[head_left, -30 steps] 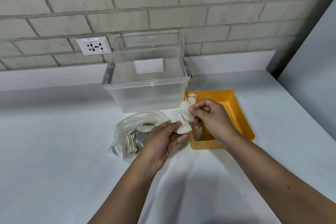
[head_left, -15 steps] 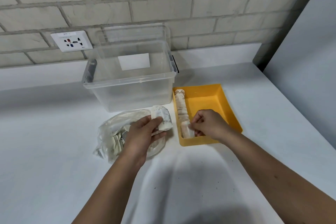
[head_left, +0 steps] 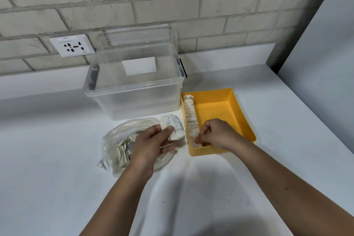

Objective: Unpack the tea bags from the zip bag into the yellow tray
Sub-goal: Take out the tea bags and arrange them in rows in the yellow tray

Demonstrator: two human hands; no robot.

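- A second ago both hands held one clump of tea bags above the near left corner of the yellow tray [head_left: 247,120]; that clump is now split.
- The right hand [head_left: 216,134] has dropped into the tray, its fingers [head_left: 198,141] pinching the near end of a row of tea bags [head_left: 190,119] now lying along the left wall.
- The left hand [head_left: 151,143] has drawn back with a small bunch of tea bags [head_left: 175,126], beside the zip bag [head_left: 115,140].

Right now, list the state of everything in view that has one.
yellow tray: part filled.
tea bag row: along the tray's left wall, right hand pinching its near end.
tea bag stack: gripped by left hand.
zip bag: lying down, part full.
clear bin: uncovered, empty.
wall socket: nothing plugged in.
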